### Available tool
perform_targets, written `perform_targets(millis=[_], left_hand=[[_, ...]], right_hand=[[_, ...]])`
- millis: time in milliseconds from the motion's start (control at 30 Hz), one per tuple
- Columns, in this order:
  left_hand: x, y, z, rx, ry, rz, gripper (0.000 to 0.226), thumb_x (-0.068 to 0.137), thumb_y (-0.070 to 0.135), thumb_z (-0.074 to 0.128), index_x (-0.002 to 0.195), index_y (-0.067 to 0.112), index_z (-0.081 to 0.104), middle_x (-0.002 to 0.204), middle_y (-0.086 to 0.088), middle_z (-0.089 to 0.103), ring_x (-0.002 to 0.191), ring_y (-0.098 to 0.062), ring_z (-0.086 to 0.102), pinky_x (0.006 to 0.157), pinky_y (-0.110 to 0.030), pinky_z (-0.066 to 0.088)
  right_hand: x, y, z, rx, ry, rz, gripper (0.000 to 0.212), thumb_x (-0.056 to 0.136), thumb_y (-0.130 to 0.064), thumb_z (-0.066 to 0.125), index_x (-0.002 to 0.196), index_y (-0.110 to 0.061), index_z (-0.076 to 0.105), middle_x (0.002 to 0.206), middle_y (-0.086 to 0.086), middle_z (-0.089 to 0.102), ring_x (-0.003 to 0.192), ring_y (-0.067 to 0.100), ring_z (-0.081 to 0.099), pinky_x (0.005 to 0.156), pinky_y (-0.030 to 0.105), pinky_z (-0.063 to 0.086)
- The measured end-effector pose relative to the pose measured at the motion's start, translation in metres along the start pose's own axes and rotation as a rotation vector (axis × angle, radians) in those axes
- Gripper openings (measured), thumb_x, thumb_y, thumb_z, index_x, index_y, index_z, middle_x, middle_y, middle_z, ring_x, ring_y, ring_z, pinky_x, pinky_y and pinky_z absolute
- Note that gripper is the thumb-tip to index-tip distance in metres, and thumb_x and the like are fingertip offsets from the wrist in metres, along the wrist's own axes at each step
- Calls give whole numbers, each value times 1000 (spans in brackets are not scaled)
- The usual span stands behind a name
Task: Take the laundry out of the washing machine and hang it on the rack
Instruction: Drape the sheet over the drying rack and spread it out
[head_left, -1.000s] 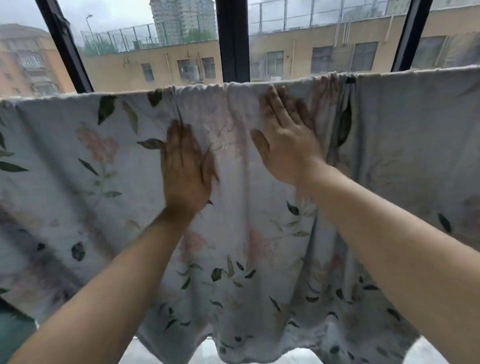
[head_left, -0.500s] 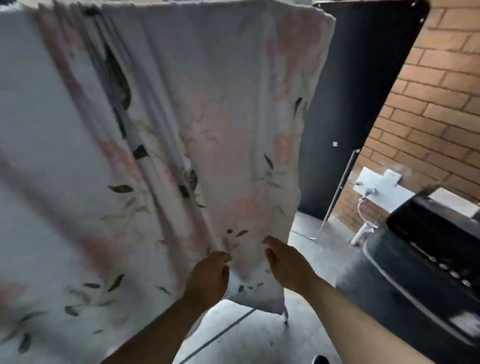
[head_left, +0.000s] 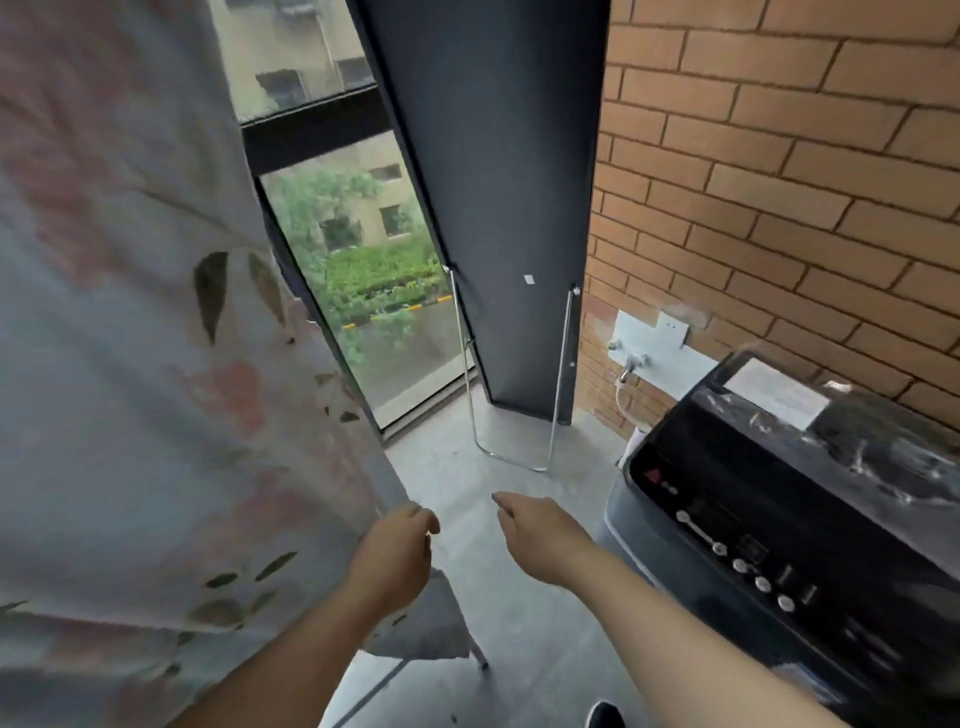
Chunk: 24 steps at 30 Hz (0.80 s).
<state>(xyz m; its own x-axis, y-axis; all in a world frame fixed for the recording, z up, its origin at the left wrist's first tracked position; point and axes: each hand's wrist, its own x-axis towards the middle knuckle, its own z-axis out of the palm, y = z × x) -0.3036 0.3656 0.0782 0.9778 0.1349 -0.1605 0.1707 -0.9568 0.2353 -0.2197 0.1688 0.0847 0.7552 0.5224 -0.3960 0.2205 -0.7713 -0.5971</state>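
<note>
Left hand (head_left: 397, 545) loosely curled at edge of floral sheet (head_left: 130, 364), grip unclear. Right hand (head_left: 540, 535) relaxed, fingers out, empty. Sheet hangs at left; washing machine (head_left: 779, 519) at right.

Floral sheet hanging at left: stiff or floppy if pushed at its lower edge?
Probably floppy: the floral sheet hangs in soft folds, so a push should just swing it. Likely not fragile, being cloth; dampness, hence weight, cannot be seen.
</note>
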Motion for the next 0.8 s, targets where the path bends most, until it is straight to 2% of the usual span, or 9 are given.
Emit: perform_targets(millis=[167,300,367,467,567,667,733,800], left_hand=[[56,32,-18,177,-129,-89,48,81,-1,46,121,22,59,118,4,56,102,-19,57,77,-32,50],[88,26,-31,322,-216,-159,37,76,-3,44,104,16,61,106,-2,55,92,-23,55,72,-35,48],[105,16,-38,386,-257,-203,28,75,0,47,96,16,57,106,-3,52,92,-25,54,67,-34,39],[134,-1,-42,442,-277,-270,22,80,10,55,101,19,54,114,-4,47,97,-26,52,68,-34,28],[161,-17,-45,394,-291,-376,29,79,13,63,105,18,52,137,-10,38,101,-28,52,70,-36,27],[179,-26,-53,343,-320,-490,32,78,9,62,106,18,48,157,-17,18,96,-29,59,67,-35,31],[191,-38,-58,347,-346,-553,39,80,14,63,115,14,48,158,-19,15,93,-28,64,67,-34,31],[197,-46,-63,335,-386,-618,45,81,20,65,122,13,47,154,-18,21,94,-27,65,67,-33,32]], right_hand=[[58,22,-46,-12,-126,2,47,102,-28,27,148,-28,38,148,2,47,129,24,49,102,36,44],[111,1,-57,-34,-218,-65,47,102,-24,29,147,-27,40,147,3,48,125,25,52,100,36,47],[138,-14,-62,-68,-251,-102,45,101,-22,29,144,-27,42,143,5,51,120,26,54,96,38,49],[181,-36,-72,-161,-280,-152,42,100,-19,31,138,-20,47,139,9,53,119,30,55,95,41,50],[223,-53,-87,-283,-309,-182,34,97,-15,31,124,-14,52,128,11,58,109,32,57,85,40,51],[258,-71,-94,-348,-361,-204,41,97,-14,32,134,-15,49,135,11,53,116,32,55,91,39,50],[286,-88,-93,-395,-400,-238,43,98,-15,34,139,-16,46,140,11,51,119,33,54,91,38,48],[306,-106,-87,-441,-442,-290,43,97,-13,35,138,-14,47,140,12,51,120,33,54,91,38,47]])
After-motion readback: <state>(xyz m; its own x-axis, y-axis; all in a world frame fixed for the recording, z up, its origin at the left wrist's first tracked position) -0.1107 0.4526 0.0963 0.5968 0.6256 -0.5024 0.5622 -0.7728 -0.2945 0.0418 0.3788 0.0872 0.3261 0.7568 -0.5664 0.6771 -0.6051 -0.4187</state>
